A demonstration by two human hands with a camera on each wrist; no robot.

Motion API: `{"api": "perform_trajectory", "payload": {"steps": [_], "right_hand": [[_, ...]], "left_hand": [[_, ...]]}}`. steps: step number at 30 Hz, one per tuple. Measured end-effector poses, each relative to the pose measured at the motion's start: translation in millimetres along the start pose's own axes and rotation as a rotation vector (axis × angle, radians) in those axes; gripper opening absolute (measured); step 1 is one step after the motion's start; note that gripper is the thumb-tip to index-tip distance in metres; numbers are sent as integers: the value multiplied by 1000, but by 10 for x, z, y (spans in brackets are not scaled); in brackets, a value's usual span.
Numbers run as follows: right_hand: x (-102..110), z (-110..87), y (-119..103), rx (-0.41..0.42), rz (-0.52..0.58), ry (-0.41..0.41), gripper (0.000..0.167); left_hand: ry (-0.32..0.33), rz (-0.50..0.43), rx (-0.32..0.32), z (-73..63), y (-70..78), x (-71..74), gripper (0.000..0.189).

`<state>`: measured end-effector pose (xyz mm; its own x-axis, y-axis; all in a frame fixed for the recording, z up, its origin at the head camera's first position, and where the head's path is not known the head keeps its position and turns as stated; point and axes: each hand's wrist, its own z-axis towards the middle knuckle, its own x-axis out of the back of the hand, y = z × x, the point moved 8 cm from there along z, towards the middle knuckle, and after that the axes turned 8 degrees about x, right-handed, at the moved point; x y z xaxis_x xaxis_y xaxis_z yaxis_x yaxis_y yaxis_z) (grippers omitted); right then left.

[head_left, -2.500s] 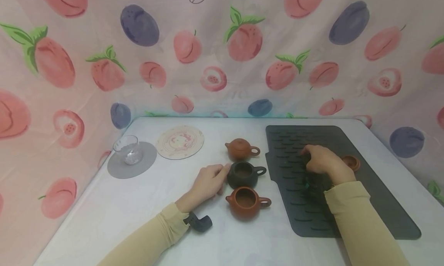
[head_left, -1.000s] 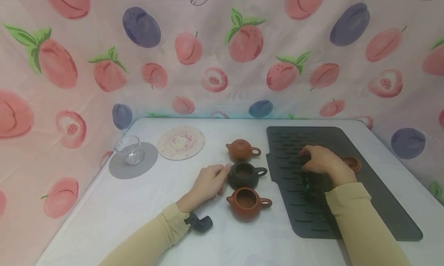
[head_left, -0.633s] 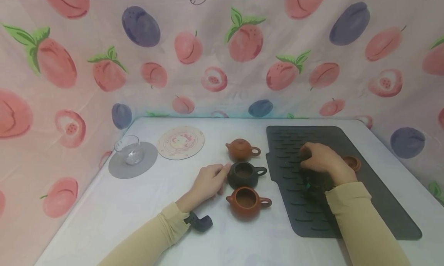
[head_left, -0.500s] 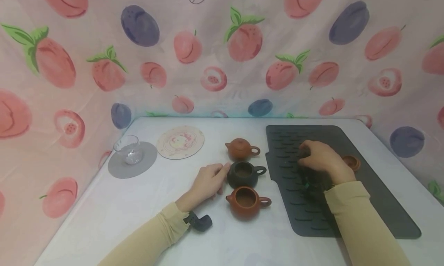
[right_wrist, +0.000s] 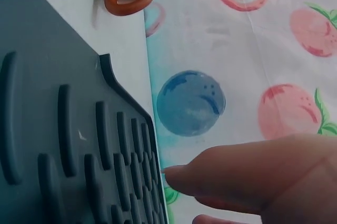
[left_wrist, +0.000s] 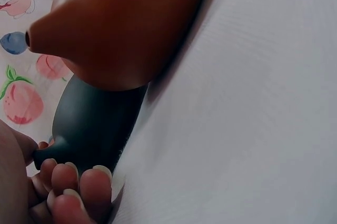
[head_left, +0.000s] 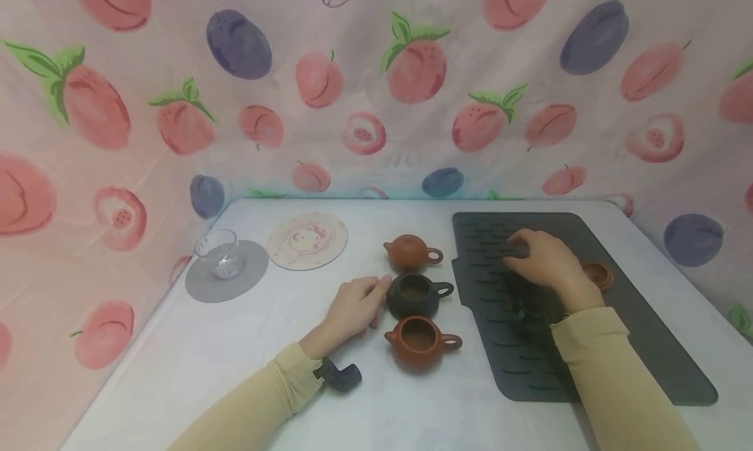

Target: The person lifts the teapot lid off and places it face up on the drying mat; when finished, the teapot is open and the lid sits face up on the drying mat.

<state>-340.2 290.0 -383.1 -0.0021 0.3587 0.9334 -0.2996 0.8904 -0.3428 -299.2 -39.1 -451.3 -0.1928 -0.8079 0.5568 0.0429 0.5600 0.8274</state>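
Observation:
A black teapot (head_left: pixel 413 300) without its lid stands between two brown teapots, its spout toward my left hand (head_left: pixel 351 307). The thumb and curled fingers of that hand pinch its spout, as the left wrist view shows. The front brown teapot (head_left: pixel 416 354) is also lidless; the back brown teapot (head_left: pixel 406 253) has its lid on. Over the dark ridged mat (head_left: pixel 512 372) my right hand (head_left: pixel 547 261) hovers with thumb and forefinger spread apart, and nothing shows between them. What lies under that palm is hidden. A brown lid (head_left: pixel 599 276) rests on the mat beyond the wrist.
At the left, a clear glass cup (head_left: pixel 222 258) stands on a grey round coaster (head_left: pixel 202 291). A patterned round mat (head_left: pixel 307 242) lies beside it. A fruit-print cloth (head_left: pixel 365 78) hangs behind and at both sides of the white table (head_left: pixel 206 359).
My right hand has risen slightly and moved a little toward the back, its thumb and forefinger spreading wider. My left hand and the teapots have stayed put.

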Motion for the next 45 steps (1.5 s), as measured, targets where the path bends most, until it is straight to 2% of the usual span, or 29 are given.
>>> {"api": "perform_trajectory", "payload": {"steps": [15, 22, 36, 45], "right_hand": [[-25, 50, -266, 15, 43, 75, 46], [-16, 59, -407, 66, 94, 106, 44], [-182, 103, -616, 136, 173, 102, 40], [-192, 122, -696, 158, 177, 116, 40]], "left_hand": [[7, -2, 20, 10, -18, 15, 58], [2, 6, 23, 27, -19, 15, 58], [-13, -4, 31, 1, -47, -9, 58], [-11, 4, 33, 25, -59, -3, 60]]}}
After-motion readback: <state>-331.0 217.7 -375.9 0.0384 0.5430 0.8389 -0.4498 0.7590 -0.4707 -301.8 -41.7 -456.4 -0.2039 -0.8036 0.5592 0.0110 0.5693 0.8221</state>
